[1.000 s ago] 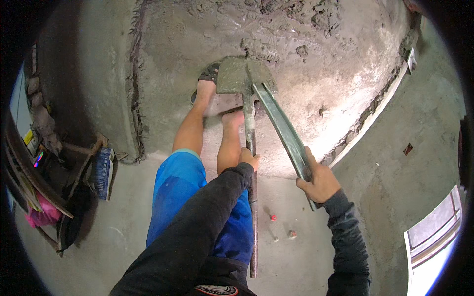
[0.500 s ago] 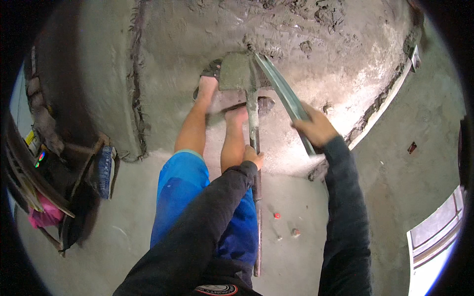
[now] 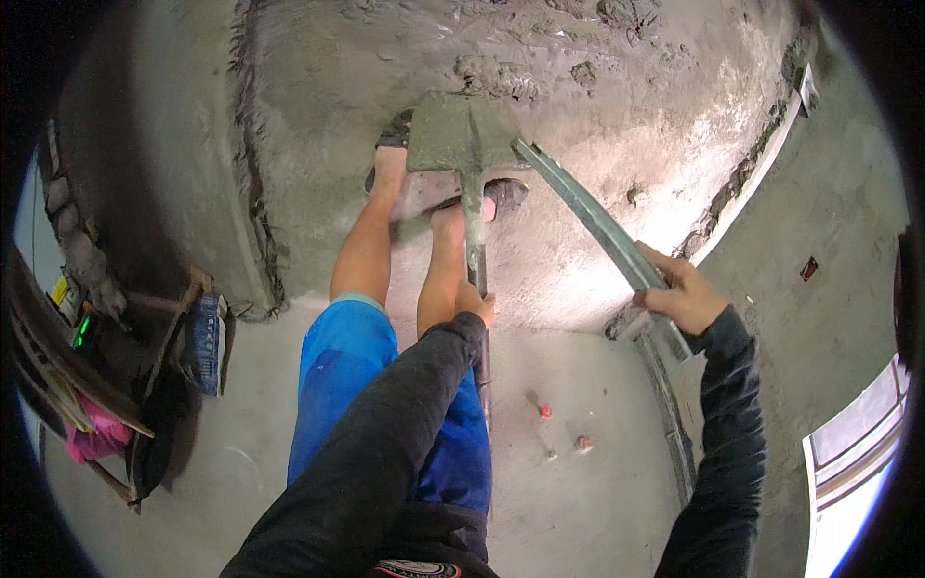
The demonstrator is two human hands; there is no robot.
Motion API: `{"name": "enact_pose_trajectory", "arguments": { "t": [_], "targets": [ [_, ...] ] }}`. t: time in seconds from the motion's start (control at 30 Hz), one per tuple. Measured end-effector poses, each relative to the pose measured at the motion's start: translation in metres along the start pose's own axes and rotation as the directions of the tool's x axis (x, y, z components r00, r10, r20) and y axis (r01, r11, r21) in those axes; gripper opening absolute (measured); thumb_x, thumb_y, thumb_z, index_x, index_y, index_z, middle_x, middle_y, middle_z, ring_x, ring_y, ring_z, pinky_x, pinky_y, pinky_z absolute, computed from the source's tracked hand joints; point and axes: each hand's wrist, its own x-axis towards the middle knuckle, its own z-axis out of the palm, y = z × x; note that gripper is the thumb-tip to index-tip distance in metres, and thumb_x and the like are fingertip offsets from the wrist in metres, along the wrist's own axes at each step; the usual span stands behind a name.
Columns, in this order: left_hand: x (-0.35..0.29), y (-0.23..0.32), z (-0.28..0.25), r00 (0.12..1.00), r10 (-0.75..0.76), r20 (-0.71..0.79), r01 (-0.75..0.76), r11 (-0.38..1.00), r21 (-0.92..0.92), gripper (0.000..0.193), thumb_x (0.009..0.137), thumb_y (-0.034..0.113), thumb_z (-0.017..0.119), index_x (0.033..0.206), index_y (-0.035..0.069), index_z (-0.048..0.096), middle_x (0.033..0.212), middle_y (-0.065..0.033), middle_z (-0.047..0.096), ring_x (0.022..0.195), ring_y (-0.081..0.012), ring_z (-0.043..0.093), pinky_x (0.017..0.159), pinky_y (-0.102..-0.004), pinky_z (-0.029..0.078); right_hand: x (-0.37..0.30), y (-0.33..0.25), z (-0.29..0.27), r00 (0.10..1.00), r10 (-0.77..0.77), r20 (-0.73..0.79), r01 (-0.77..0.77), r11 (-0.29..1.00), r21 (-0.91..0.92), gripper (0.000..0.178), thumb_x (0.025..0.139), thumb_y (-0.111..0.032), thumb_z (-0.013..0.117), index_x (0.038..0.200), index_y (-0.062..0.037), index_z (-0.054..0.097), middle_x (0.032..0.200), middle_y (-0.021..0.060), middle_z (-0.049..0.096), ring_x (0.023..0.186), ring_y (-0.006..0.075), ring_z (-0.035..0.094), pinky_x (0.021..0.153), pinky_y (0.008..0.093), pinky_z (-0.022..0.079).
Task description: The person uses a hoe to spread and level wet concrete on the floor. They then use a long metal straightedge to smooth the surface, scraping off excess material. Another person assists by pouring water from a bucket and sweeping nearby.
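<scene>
My left hand (image 3: 476, 302) is wrapped round the handle of a shovel (image 3: 445, 135). Its blade, coated in grey mortar, lies over the wet surface in front of my feet, its broad face toward me. In my right hand (image 3: 686, 297) is a long grey metal straightedge (image 3: 590, 214), pinched near its lower end between thumb and fingers. The far tip of the straightedge comes up to the lower right corner of the blade; whether they touch I cannot tell.
Rough wet mortar (image 3: 617, 87) spreads ahead. A pale edging strip (image 3: 747, 197) curves along the right. Red-capped pipe stubs (image 3: 545, 412) stick out below centre. At left are a wooden frame (image 3: 72, 337), a pink cloth (image 3: 96, 432) and a blue bag (image 3: 206, 345).
My right hand has moved right and downward with the straightedge, drawing its tip down the blade's right side. The shovel blade has turned broader to view and shifted slightly left.
</scene>
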Motion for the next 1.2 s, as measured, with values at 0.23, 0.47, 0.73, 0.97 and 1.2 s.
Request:
{"name": "enact_pose_trajectory", "arguments": {
  "t": [0.23, 0.47, 0.73, 0.97, 1.2],
  "targets": [
    [0.011, -0.004, -0.015, 0.968, -0.119, 0.221, 0.138, 0.988, -0.075, 0.052, 0.071, 0.013, 0.062, 0.109, -0.011, 0.035, 0.098, -0.0297, 0.054, 0.093, -0.0388, 0.055, 0.082, -0.0401, 0.044, 0.039, 0.027, 0.001, 0.998, -0.046, -0.040, 0.048, 0.997, 0.060, 0.071, 0.065, -0.025, 0.062, 0.129, -0.0011, 0.041, 0.094, 0.0216, 0.060, 0.080, 0.0253, 0.059, 0.078, 0.0294, 0.045],
    [0.013, -0.010, -0.026, 0.958, -0.141, 0.249, 0.176, 0.976, -0.126, 0.049, 0.070, 0.014, 0.061, 0.105, -0.012, 0.039, 0.092, -0.0298, 0.055, 0.088, -0.0374, 0.057, 0.078, -0.0403, 0.045, 0.135, 0.006, 0.004, 0.986, -0.151, -0.073, 0.148, 0.988, -0.033, 0.072, 0.066, -0.032, 0.063, 0.130, -0.0061, 0.041, 0.094, 0.0186, 0.061, 0.083, 0.0261, 0.058, 0.079, 0.0311, 0.044],
    [0.021, -0.034, -0.011, 0.968, -0.084, 0.235, 0.124, 0.979, -0.161, 0.055, 0.069, 0.016, 0.062, 0.108, -0.014, 0.036, 0.098, -0.0320, 0.052, 0.093, -0.0381, 0.055, 0.082, -0.0393, 0.044, 0.084, 0.018, 0.007, 0.966, -0.228, -0.125, 0.247, 0.956, 0.158, 0.069, 0.068, -0.027, 0.061, 0.128, -0.0002, 0.040, 0.090, 0.0172, 0.060, 0.079, 0.0208, 0.058, 0.074, 0.0305, 0.046],
    [0.020, -0.016, -0.022, 0.961, -0.101, 0.257, 0.115, 0.992, -0.041, 0.057, 0.069, 0.019, 0.063, 0.108, -0.014, 0.037, 0.100, -0.0315, 0.052, 0.096, -0.0379, 0.055, 0.082, -0.0384, 0.044, -0.011, 0.072, 0.075, 0.958, -0.223, -0.178, 0.246, 0.962, 0.120, 0.076, 0.063, -0.019, 0.064, 0.130, 0.0030, 0.035, 0.114, 0.0238, 0.052, 0.104, 0.0281, 0.053, 0.091, 0.0343, 0.040],
    [0.033, -0.041, -0.014, 0.934, -0.040, 0.355, 0.099, 0.984, -0.149, 0.049, 0.072, 0.016, 0.061, 0.106, -0.011, 0.039, 0.088, -0.0247, 0.056, 0.081, -0.0337, 0.058, 0.073, -0.0392, 0.046, 0.094, 0.035, 0.053, 0.984, -0.128, -0.123, 0.143, 0.982, 0.124, 0.069, 0.067, -0.029, 0.062, 0.128, -0.0017, 0.041, 0.090, 0.0195, 0.061, 0.084, 0.0261, 0.059, 0.079, 0.0337, 0.046]
  ]
}}
